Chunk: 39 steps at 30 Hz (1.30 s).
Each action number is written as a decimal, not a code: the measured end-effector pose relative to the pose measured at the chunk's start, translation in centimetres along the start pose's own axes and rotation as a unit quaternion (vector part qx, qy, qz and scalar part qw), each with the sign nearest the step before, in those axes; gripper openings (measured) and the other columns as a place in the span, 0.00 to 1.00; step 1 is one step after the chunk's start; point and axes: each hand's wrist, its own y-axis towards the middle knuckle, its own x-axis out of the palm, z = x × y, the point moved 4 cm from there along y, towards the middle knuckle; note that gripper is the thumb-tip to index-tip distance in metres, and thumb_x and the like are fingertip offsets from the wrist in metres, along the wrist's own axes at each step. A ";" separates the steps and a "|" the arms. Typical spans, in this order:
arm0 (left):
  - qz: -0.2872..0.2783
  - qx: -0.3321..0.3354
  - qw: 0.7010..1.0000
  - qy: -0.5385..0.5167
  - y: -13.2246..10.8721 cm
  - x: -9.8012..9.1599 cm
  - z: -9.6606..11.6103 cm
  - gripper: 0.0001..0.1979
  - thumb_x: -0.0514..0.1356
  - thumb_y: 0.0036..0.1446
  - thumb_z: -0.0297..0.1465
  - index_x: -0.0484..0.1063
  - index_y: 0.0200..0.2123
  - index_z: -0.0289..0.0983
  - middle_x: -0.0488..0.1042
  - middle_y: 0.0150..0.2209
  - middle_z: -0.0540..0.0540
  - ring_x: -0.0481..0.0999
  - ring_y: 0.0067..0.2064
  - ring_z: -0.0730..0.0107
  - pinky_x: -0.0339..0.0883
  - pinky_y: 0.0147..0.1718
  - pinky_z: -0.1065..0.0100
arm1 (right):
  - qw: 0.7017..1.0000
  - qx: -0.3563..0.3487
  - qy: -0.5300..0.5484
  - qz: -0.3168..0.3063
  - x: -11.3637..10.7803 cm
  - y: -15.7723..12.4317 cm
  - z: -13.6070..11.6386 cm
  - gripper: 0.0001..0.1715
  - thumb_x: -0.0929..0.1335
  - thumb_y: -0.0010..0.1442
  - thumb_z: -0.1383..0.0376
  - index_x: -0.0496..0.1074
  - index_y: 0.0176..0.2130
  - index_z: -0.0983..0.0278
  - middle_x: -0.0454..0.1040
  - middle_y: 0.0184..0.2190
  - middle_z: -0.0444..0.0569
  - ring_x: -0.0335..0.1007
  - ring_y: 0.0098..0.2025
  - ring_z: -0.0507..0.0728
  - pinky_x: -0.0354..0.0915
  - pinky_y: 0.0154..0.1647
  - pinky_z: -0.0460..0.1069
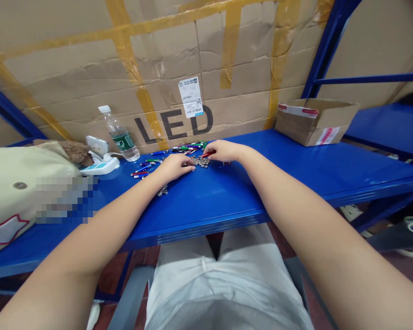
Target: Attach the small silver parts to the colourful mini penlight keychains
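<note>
My right hand (220, 150) is closed on a short red pen-like piece (207, 155), just above a cluster of small round metal pieces (201, 162). At the left edge of that cluster lies my left hand (176, 167), fingers apart, fingertips close to the blue table top; nothing shows between them. Several green, blue and red pens (189, 147) are piled behind the hands. More pens (142, 169) lie left of my left hand. Small silvery parts (163, 190) sit beside my left wrist, partly hidden by it.
A water bottle (122, 137), a white power strip (101, 167) with a phone (97, 145), and a cream bag (27, 183) stand at the left. An open cardboard box (313, 121) is at the back right. A large taped carton (165, 68) rises behind the blue table (206, 197).
</note>
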 end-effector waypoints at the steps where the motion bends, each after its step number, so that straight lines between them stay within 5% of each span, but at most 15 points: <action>1: -0.002 -0.001 1.000 0.002 0.0 0.2 -0.1 0.08 0.60 0.53 0.36 0.78 0.33 0.42 0.79 0.35 0.48 0.75 0.38 0.63 0.67 0.37 0.65 | 1.000 -0.003 -0.007 -0.003 0.1 0.0 0.0 0.14 0.66 0.55 0.70 0.75 0.43 0.63 0.77 0.42 0.50 0.71 0.41 0.56 0.63 0.39 0.47; 6: 0.010 0.010 1.000 0.014 0.2 0.3 0.0 0.09 0.58 0.55 0.35 0.78 0.33 0.41 0.79 0.34 0.48 0.75 0.37 0.63 0.66 0.37 0.65 | 1.000 -0.007 -0.017 -0.002 0.1 -0.1 -0.5 0.15 0.66 0.55 0.70 0.75 0.43 0.63 0.77 0.41 0.50 0.70 0.39 0.55 0.62 0.36 0.46; 13: 0.156 -0.037 0.987 -0.021 0.0 -1.2 0.8 0.09 0.59 0.56 0.35 0.78 0.34 0.39 0.78 0.33 0.47 0.75 0.36 0.65 0.67 0.36 0.65 | 1.000 -0.002 -0.022 -0.005 0.3 0.1 -0.8 0.14 0.66 0.56 0.66 0.74 0.43 0.63 0.77 0.39 0.49 0.70 0.37 0.55 0.60 0.33 0.45; 18: 0.177 -0.043 0.982 -0.047 -0.1 -1.4 1.5 0.10 0.59 0.56 0.36 0.78 0.33 0.38 0.78 0.33 0.46 0.75 0.36 0.65 0.67 0.38 0.65 | 1.000 -0.014 0.013 -0.009 0.5 0.2 -1.1 0.12 0.65 0.58 0.66 0.74 0.42 0.64 0.77 0.37 0.49 0.70 0.35 0.54 0.60 0.32 0.45; 28: 0.151 -0.036 0.987 -0.026 -0.1 -1.4 1.1 0.14 0.55 0.53 0.28 0.78 0.40 0.38 0.78 0.38 0.45 0.75 0.39 0.65 0.68 0.40 0.65 | 0.997 0.008 0.069 -0.011 0.4 0.2 -1.1 0.09 0.63 0.62 0.66 0.71 0.38 0.65 0.78 0.36 0.51 0.72 0.35 0.53 0.62 0.33 0.44; 34: 0.024 -0.027 0.999 0.033 -0.2 -0.7 -0.6 0.09 0.59 0.51 0.33 0.79 0.34 0.42 0.79 0.36 0.48 0.75 0.39 0.61 0.67 0.40 0.64 | 1.000 0.016 0.005 0.014 0.3 0.4 -0.3 0.11 0.67 0.56 0.67 0.72 0.41 0.64 0.77 0.42 0.51 0.71 0.41 0.56 0.63 0.37 0.46; 39: 0.000 -0.016 1.000 0.011 0.0 0.0 -1.2 0.10 0.60 0.52 0.39 0.79 0.34 0.43 0.79 0.35 0.48 0.76 0.38 0.62 0.68 0.38 0.65 | 1.000 0.014 0.009 0.004 0.5 0.4 0.0 0.16 0.66 0.56 0.69 0.73 0.45 0.62 0.75 0.46 0.50 0.71 0.44 0.57 0.64 0.40 0.46</action>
